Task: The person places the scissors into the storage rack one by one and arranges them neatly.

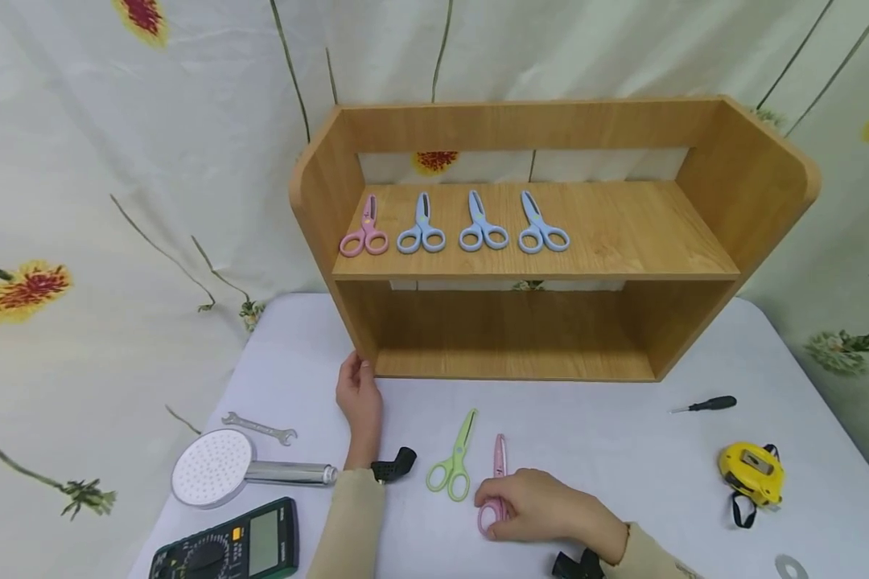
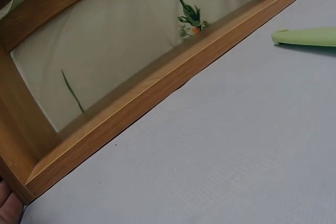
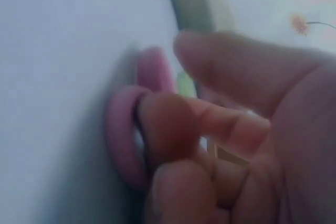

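Observation:
My left hand (image 1: 360, 398) touches the lower left corner of the wooden shelf (image 1: 536, 269); its fingertips are partly hidden behind the side panel. In the left wrist view, only a bit of those fingers (image 2: 9, 205) shows at the corner. My right hand (image 1: 539, 507) holds pink scissors (image 1: 500, 458) by the handle, blades pointing toward the shelf. The right wrist view shows curled fingers at the pink handle loop (image 3: 121, 135), close to the white tabletop. Left of them lie green scissors (image 1: 458, 458), also blades toward the shelf.
On the upper board lie pink scissors (image 1: 365, 229) and three blue scissors (image 1: 422, 225) in a row. A wrench (image 1: 261, 426), shower head (image 1: 213, 468) and multimeter (image 1: 232, 547) lie at left. At right are a screwdriver (image 1: 710, 404), yellow tape measure (image 1: 753, 473) and grey ring (image 1: 789, 566).

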A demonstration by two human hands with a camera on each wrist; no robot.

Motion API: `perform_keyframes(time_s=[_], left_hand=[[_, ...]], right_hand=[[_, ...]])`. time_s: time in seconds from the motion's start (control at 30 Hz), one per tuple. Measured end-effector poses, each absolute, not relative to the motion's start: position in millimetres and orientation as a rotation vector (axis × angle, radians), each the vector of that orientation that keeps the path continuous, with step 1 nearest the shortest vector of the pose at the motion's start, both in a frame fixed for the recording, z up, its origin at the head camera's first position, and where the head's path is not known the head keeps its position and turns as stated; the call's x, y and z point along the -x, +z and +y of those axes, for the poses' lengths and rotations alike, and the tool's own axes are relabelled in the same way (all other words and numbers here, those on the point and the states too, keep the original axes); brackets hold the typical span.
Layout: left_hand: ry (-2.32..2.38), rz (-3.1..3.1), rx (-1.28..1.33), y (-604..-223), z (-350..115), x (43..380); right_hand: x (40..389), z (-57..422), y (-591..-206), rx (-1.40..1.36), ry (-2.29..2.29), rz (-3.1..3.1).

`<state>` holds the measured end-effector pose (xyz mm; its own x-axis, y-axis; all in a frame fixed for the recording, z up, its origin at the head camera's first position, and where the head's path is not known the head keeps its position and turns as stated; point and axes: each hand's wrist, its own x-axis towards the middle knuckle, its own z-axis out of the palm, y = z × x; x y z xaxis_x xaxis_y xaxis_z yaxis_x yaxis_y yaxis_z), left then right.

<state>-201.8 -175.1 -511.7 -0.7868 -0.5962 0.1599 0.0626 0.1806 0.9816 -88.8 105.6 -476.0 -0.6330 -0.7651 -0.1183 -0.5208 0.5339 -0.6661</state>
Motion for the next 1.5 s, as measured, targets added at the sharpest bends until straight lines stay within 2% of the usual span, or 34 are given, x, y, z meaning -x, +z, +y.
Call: perform_keyframes(time_s=[0.3, 0.63, 1.07, 1.5], left_hand=[[-1.674, -1.937, -0.501, -511, -175, 202], [-1.671, -1.908, -0.509, -510, -173, 201], [-1.643, -1.908, -0.481, -510, -175, 202], [-1.653, -1.95, -0.502, -511, -176, 202]], right_hand=[[91, 106, -480, 1.043, -0.797, 2.54], [105, 125, -480, 0.779, -0.73, 2.865], [111, 131, -481, 0.959, -0.714, 2.797], [121, 136, -490, 0.828, -1.026, 2.578]])
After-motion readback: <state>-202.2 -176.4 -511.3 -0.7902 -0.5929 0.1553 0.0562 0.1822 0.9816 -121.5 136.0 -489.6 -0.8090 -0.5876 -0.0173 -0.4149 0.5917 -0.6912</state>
